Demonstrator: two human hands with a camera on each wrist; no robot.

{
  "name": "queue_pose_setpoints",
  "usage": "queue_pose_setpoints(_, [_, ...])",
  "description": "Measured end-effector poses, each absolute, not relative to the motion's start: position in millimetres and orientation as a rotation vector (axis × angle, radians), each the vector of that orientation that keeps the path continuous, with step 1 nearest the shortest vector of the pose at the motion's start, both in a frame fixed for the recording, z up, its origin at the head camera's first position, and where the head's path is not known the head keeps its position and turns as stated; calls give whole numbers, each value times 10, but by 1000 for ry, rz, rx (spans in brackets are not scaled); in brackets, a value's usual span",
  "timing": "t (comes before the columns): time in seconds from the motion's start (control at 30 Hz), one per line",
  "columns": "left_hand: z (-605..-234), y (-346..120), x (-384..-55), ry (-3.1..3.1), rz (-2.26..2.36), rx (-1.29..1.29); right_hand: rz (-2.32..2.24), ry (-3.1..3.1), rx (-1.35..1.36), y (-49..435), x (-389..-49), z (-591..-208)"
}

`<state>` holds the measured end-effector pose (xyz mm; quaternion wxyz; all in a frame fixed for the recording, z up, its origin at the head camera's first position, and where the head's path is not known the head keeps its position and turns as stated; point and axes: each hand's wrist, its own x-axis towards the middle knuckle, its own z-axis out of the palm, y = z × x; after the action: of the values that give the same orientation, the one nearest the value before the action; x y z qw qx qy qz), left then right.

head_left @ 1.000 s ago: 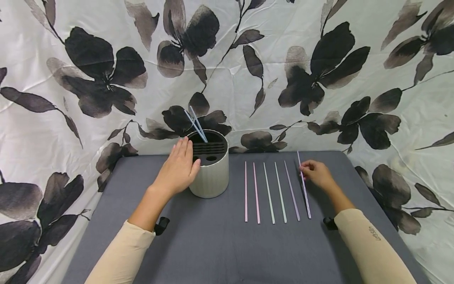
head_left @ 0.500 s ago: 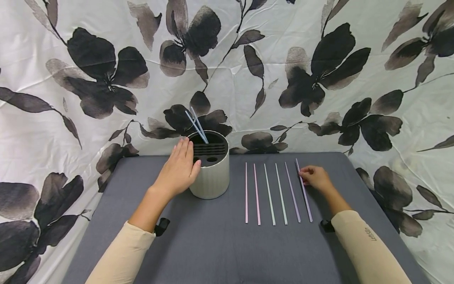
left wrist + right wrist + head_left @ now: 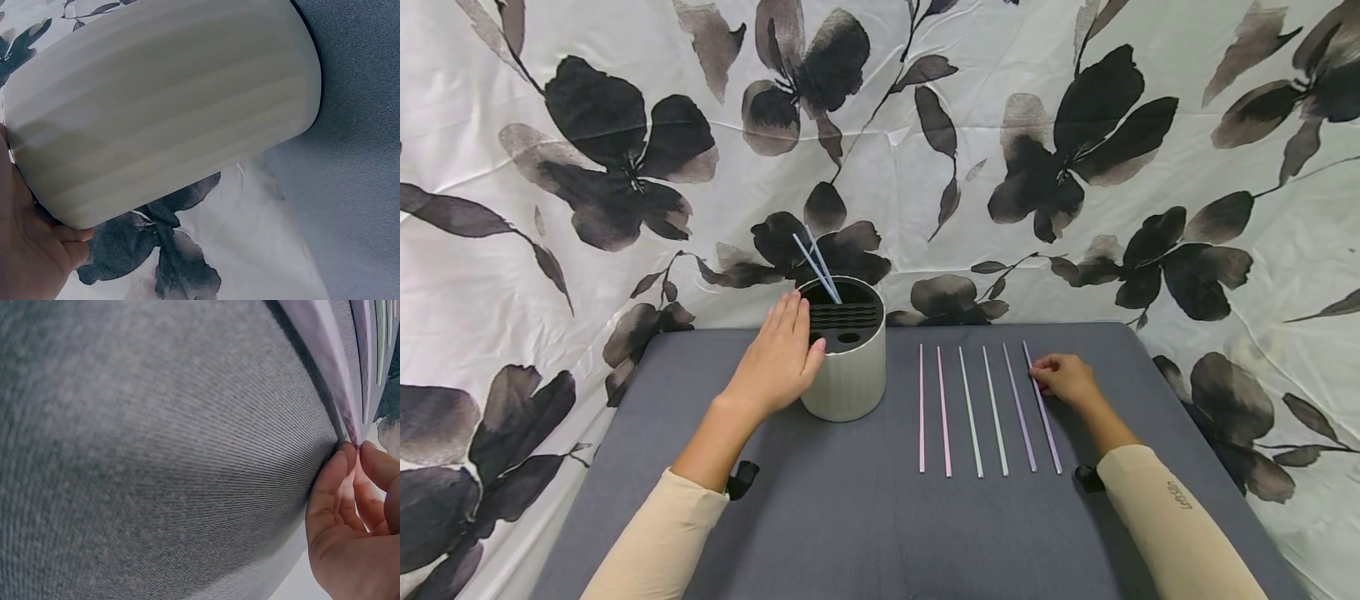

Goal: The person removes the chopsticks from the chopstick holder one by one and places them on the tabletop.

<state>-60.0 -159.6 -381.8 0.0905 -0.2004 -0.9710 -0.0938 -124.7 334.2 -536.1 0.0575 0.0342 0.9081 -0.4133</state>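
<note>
In the head view my right hand point(image 3: 1063, 377) pinches a purple chopstick point(image 3: 1049, 433) near its far end, at the right end of a row. Thumb and fingertips meet on its narrow tip in the right wrist view, where the hand point(image 3: 356, 531) is close over the cloth. A second purple chopstick point(image 3: 1019, 408) lies just left of it. My left hand point(image 3: 778, 354) rests with straight fingers along the left rim of a pale ribbed utensil holder point(image 3: 844, 385). Two blue chopsticks point(image 3: 808, 257) lean in the holder's back compartment. The holder's side point(image 3: 169, 112) fills the left wrist view.
Two green chopsticks, one of them here point(image 3: 971, 412), and two pink ones, one here point(image 3: 943, 412), lie parallel between the holder and the purple pair. Grey cloth covers the table point(image 3: 865, 533). A white floral sheet point(image 3: 925, 200) hangs right behind its back edge.
The right hand has brought the purple chopstick down and slightly toward me, into line with the row. The left hand stays on the holder.
</note>
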Motion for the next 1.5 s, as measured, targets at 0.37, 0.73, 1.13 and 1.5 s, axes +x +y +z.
queue_pose_setpoints(0.37, [-3763,-1659,-545,-2900,-290,-636,-1166,2794,140,3261,-1036,-5237])
queue_pose_setpoints(0.73, [-3747,-1683,-522,-2910,-291,-641,-1088,2943,-13,2951,-1007,-4853])
queue_pose_setpoints(1.13, [-3771,-1648,-542,-2908,-294,-623,-1302,2942,-237,2360,-1143,-4435])
queue_pose_setpoints(1.5, [-3782,-1587,-608,-2903,-290,-581,-1497,2810,-546,1817,-1474,-4022])
